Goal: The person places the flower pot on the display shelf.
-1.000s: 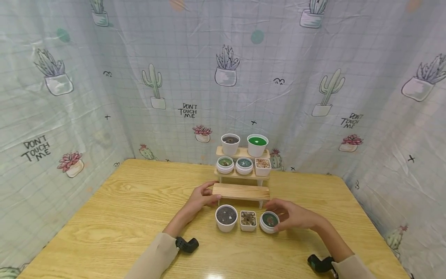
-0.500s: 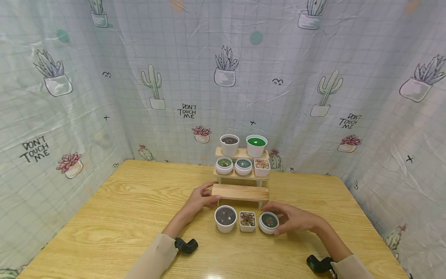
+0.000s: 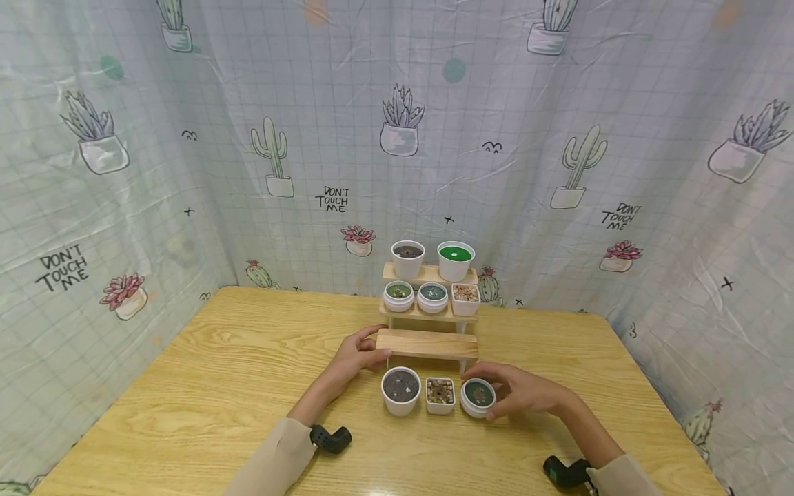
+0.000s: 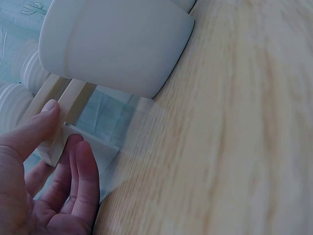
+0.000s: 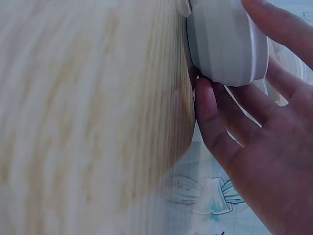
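A three-tier wooden stand (image 3: 428,342) stands on the table, its lowest step bare. My left hand (image 3: 360,355) grips the left end of that step. In the left wrist view the thumb (image 4: 41,128) lies on the plank and the other fingers curl by its white leg (image 4: 100,149). In front of the stand is a row of a round grey-topped pot (image 3: 400,391), a square pebble-topped pot (image 3: 440,396) and a round white pot with a dark green top (image 3: 478,395). My right hand (image 3: 527,390) holds this last pot between thumb and fingers, its base on the table.
On the middle step are a green-topped pot (image 3: 399,295), a blue-green-topped pot (image 3: 432,297) and a square pot of pale pebbles (image 3: 465,298). The top step bears a grey-topped cup (image 3: 407,258) and a bright green-topped cup (image 3: 455,260). A printed curtain (image 3: 298,103) hangs behind.
The right hand's forefinger has moved left, further round the far side of the dark green-topped pot. The left hand has kept its grip on the stand. The head view has shifted slightly.
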Available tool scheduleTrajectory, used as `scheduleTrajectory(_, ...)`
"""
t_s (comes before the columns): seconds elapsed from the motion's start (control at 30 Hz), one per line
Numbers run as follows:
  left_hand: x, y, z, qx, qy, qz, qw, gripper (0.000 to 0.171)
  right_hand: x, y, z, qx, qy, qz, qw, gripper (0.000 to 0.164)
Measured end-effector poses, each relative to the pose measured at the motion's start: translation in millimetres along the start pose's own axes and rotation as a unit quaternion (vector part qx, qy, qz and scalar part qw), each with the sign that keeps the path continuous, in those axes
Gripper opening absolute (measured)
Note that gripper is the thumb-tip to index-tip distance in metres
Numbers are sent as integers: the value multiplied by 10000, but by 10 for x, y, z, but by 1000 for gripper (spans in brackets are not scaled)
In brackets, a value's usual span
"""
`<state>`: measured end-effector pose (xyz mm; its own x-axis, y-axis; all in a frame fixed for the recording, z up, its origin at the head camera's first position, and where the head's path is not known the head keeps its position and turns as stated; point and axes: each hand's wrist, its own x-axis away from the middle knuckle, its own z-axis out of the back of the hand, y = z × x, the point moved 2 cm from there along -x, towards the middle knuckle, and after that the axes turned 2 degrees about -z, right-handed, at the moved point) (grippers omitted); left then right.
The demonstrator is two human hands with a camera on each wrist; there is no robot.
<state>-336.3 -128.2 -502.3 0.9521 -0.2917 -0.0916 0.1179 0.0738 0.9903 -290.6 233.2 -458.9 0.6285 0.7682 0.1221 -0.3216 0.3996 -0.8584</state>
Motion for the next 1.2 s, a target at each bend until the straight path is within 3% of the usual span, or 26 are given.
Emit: scheduleTrajectory(1.2, 5, 17, -10, 19, 5, -22, 10000, 71, -29, 47, -1, 350, 84, 26, 9993, 61)
